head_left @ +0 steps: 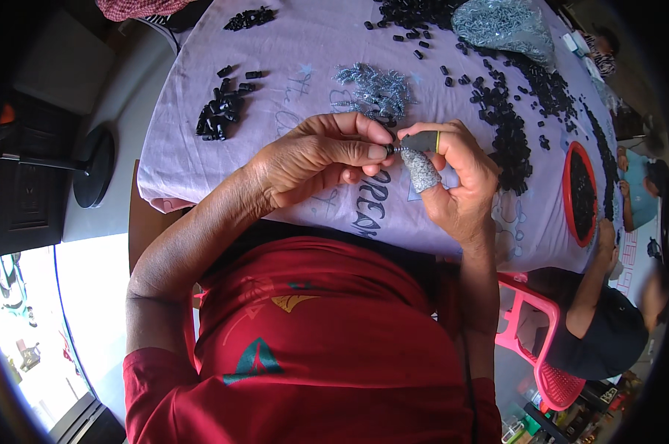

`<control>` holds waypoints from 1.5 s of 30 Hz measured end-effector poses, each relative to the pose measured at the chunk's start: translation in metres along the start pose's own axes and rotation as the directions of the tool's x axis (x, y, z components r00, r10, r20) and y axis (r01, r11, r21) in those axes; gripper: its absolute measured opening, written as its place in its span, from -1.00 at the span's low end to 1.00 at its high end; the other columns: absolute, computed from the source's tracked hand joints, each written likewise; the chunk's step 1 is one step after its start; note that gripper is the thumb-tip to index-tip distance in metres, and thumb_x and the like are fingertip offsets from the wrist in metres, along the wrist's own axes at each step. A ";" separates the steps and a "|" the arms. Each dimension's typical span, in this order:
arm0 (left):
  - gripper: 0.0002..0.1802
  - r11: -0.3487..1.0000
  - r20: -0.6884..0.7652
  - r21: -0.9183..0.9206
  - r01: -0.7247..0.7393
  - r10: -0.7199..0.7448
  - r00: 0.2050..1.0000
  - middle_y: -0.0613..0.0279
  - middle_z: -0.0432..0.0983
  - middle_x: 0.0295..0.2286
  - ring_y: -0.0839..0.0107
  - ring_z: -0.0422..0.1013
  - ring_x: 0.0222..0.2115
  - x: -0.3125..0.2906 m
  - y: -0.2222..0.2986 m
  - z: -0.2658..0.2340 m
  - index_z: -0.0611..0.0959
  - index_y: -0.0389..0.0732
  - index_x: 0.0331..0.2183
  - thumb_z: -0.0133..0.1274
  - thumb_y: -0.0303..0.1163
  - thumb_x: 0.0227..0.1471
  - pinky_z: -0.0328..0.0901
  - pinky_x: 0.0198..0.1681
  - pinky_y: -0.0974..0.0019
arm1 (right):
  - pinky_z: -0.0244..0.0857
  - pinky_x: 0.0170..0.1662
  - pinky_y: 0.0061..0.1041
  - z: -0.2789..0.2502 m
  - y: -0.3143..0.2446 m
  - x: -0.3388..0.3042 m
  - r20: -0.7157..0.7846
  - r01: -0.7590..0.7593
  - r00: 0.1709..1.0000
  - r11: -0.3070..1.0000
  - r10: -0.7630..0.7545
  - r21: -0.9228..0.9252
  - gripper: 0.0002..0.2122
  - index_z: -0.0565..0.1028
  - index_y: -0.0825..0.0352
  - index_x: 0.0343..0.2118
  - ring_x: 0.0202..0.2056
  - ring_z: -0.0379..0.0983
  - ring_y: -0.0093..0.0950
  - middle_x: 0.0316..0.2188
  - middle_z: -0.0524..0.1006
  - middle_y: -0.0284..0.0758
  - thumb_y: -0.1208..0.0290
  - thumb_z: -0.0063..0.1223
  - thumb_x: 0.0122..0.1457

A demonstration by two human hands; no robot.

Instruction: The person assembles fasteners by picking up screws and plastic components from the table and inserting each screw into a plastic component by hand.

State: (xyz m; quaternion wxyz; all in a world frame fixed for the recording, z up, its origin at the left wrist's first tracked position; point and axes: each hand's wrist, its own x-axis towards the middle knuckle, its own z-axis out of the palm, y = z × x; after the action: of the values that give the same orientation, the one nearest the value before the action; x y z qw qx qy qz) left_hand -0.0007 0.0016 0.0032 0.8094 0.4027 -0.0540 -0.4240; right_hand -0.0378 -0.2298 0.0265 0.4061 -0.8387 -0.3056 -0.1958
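Above the near part of the cloth-covered table, my left hand (301,159) pinches a small black cylindrical piece (389,149) between thumb and forefinger. My right hand (464,177) meets it from the other side, closed on a thin ridged silver metal piece (400,149) in line with the black one. A speckled grey cover (421,172) wraps the right thumb, and a dark cover (423,140) with a yellow band is on the forefinger. Just beyond my hands lies a heap of silver ridged metal pieces (375,89); whether they are screws or springs, I cannot tell.
Small black pieces lie in a cluster (222,107) at left, a smaller far-left pile (250,18), and large spreads (508,133) at right. A clear bag of silver pieces (503,31) sits at the back. At right are a red basin (578,194), a pink chair (530,318) and other people.
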 end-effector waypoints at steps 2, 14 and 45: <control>-0.80 1.000 -0.006 0.013 -0.011 0.011 1.000 0.23 0.64 -0.28 0.60 0.49 -0.35 -0.001 0.000 0.002 0.63 -0.22 -0.16 0.23 -0.50 0.15 0.30 -0.33 0.56 | 0.43 -0.33 -0.48 0.002 0.000 0.001 -0.019 0.033 0.999 0.999 -0.033 0.004 -0.75 0.56 0.39 -0.28 -0.30 0.56 -0.40 -0.25 0.63 -0.28 0.74 0.20 -0.06; -0.82 0.996 -0.023 0.071 -0.048 0.050 0.999 0.36 0.58 -0.35 0.60 0.47 -0.33 0.001 -0.004 0.002 0.64 -0.18 -0.19 0.25 -0.49 0.14 0.30 -0.30 0.54 | 0.45 -0.23 -0.38 0.003 -0.005 0.005 0.007 0.087 0.996 0.995 -0.087 -0.054 -0.72 0.59 0.39 -0.29 -0.30 0.56 -0.28 -0.27 0.64 -0.24 0.75 0.21 -0.14; -0.80 0.986 -0.026 0.151 -0.066 0.071 0.997 0.21 0.61 -0.25 0.58 0.51 -0.36 0.002 0.008 -0.004 0.62 -0.23 -0.12 0.18 -0.50 0.18 0.34 -0.33 0.55 | 0.28 -0.45 -0.37 -0.074 0.044 0.000 0.015 -0.527 0.812 0.744 0.583 -0.412 -0.89 0.55 0.44 -0.38 -0.64 0.40 -0.38 -0.64 0.49 -0.16 0.50 0.17 0.07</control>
State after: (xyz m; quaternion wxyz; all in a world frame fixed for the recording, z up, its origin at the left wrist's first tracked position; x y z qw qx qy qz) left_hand 0.0072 0.0056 0.0054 0.7916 0.4670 -0.0869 -0.3845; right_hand -0.0147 -0.3104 0.0457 0.2483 -0.9664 -0.0247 -0.0618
